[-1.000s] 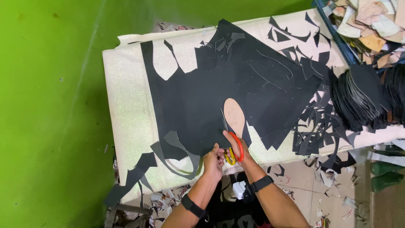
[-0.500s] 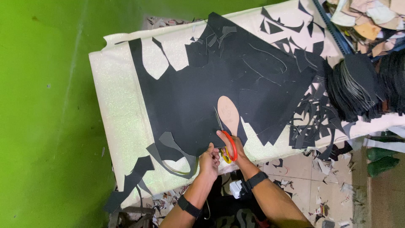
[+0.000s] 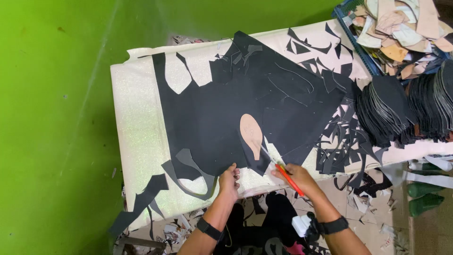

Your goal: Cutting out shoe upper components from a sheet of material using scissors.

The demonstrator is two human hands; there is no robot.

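- The orange-handled scissors [image 3: 283,170] are gripped in the right hand [image 3: 296,176], now swung out to the right of the tan sole template [image 3: 251,133].
- The black sheet [image 3: 226,108] is pressed flat at the near table edge by the left hand [image 3: 229,182], fingers spread, nothing held.
- Compared with a second ago, the blades point up-left at the template's heel, suggesting a fresh cut line.
- Uncut sheet remains to the left; black scraps [image 3: 342,141] crowd the right.

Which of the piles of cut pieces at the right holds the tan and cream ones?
The heap in the blue crate at the top right corner: tan, cream and pink pieces. The stacks below it are all black, fanned on edge.
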